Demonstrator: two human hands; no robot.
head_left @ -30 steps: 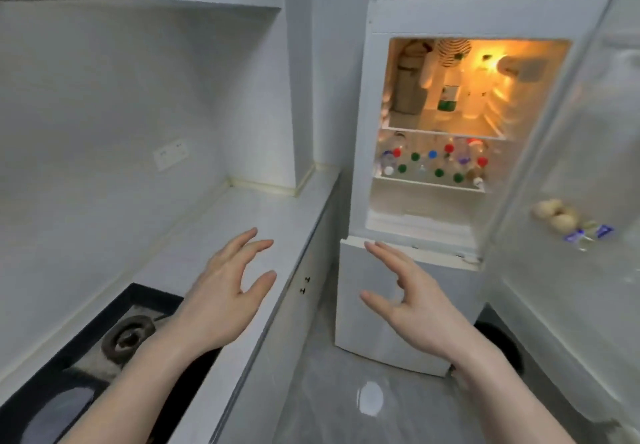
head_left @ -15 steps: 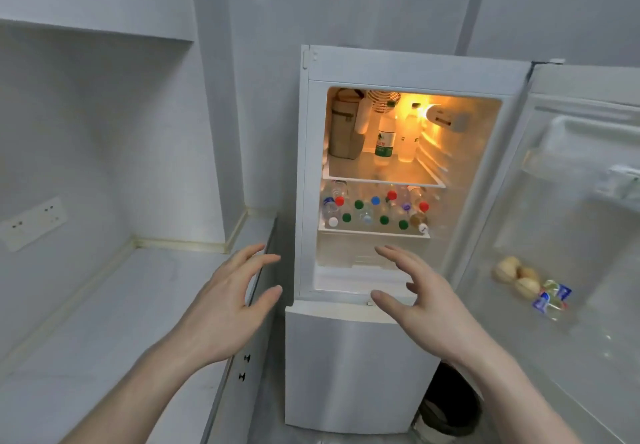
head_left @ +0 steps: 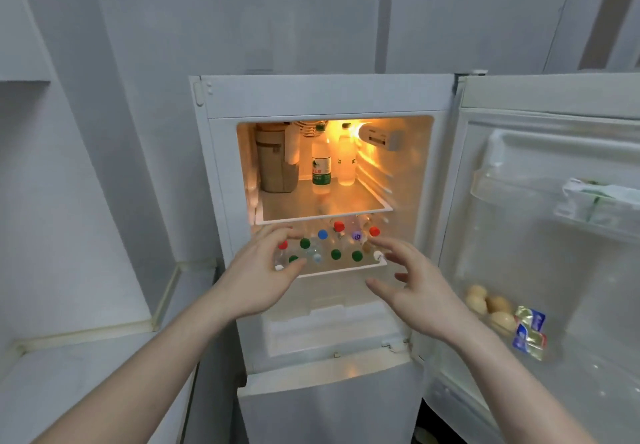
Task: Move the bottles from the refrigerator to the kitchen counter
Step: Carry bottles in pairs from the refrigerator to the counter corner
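The white refrigerator (head_left: 325,97) stands open and lit. Several clear bottles (head_left: 336,246) lie on its middle shelf, their red, green, blue and purple caps facing me. Two more bottles stand upright on the top shelf, one with a green label (head_left: 321,166). My left hand (head_left: 256,274) is at the shelf's left end, its fingers and thumb curved loosely either side of the red-capped bottle (head_left: 283,245); a grip is not visible. My right hand (head_left: 415,287) hovers with spread fingers before the shelf's right end, holding nothing. The white kitchen counter (head_left: 86,367) lies to the lower left.
The fridge door (head_left: 554,235) swings open to the right and holds eggs (head_left: 488,306), blue foil packets (head_left: 530,332) and a wrapped pack in an upper bin. A beige bag (head_left: 277,163) fills the top shelf's left side. The lower freezer door (head_left: 329,405) is shut.
I have stepped closer to the fridge and the view has lifted. Both hands moved up and forward from waist height to the middle shelf's bottles.
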